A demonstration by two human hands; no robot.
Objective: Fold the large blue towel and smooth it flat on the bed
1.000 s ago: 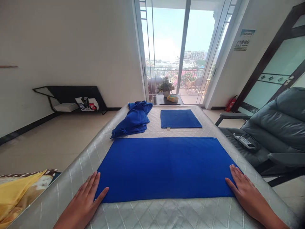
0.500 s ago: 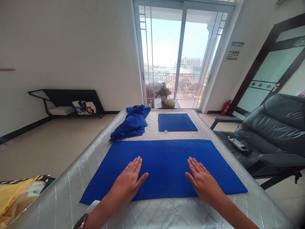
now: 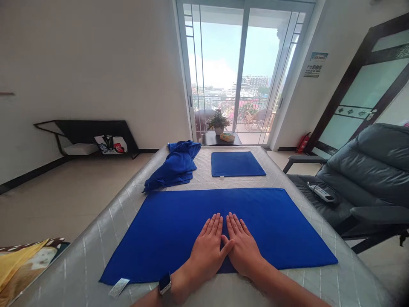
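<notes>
A blue cloth (image 3: 159, 234) lies spread flat on the mattress (image 3: 79, 264), with a white label (image 3: 119, 288) at its near left corner. My left hand (image 3: 209, 241) rests palm down on the cloth's middle, fingers stretched out. Right beside it, my right hand (image 3: 242, 243) also lies flat, and the two thumbs meet or overlap. Neither hand grips anything. Farther back are a smaller folded blue cloth (image 3: 238, 163) and, to its left, a crumpled heap of blue cloth (image 3: 177, 165). A watch (image 3: 165, 283) sits on my left wrist.
A grey armchair (image 3: 367, 170) with a white controller (image 3: 322, 194) on its seat stands at the right. Behind the mattress is a small table (image 3: 207, 139) with a potted plant (image 3: 218, 122). Yellow patterned fabric (image 3: 22, 264) shows at the lower left.
Both hands have slid inward from apart on the cloth to side by side at its middle. The white label shows more fully now. The cloths have stayed in place.
</notes>
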